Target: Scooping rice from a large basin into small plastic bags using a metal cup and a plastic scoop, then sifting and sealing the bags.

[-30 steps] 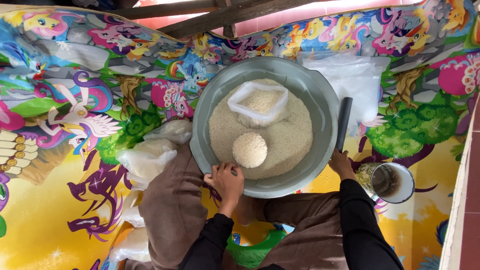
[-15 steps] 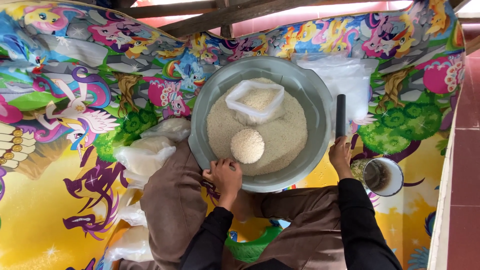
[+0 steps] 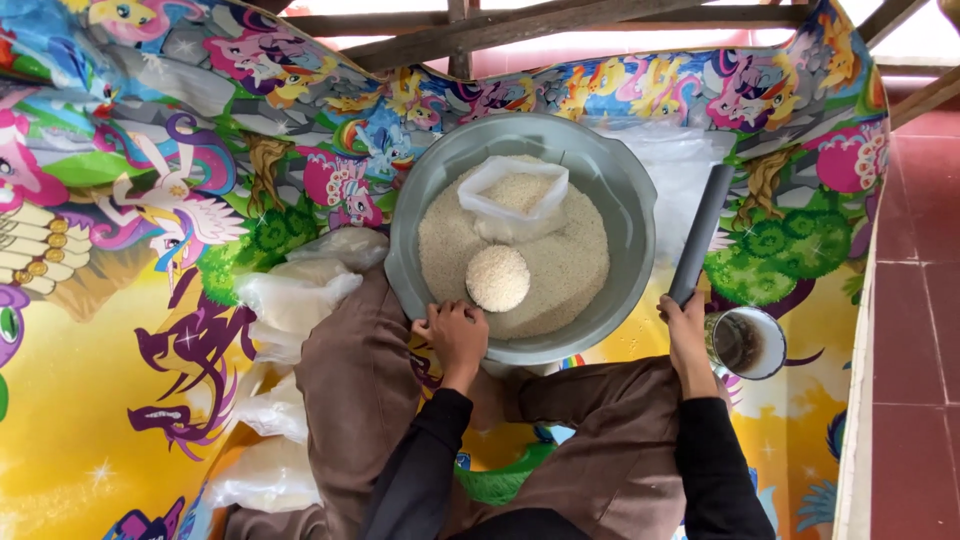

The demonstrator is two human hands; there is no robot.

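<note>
A grey round basin (image 3: 610,190) half full of white rice sits on the mat in front of my crossed legs. In the rice stand a clear plastic bag (image 3: 515,195) partly filled with rice and a small round cup (image 3: 497,278) heaped level with rice. My left hand (image 3: 455,335) grips the basin's near rim, just below the cup. To the right of the basin, my right hand (image 3: 688,322) holds the lower end of a dark grey tube (image 3: 702,230) that points away from me.
Several filled clear bags of rice (image 3: 290,300) lie by my left knee. A white mug (image 3: 750,343) stands next to my right hand. The colourful cartoon mat (image 3: 120,300) ends at a red tiled floor (image 3: 920,300) on the right. Wooden beams (image 3: 480,30) cross the far side.
Hardly anything differs. Both hands keep their places on the basin rim and the tube, and the view has shifted slightly.
</note>
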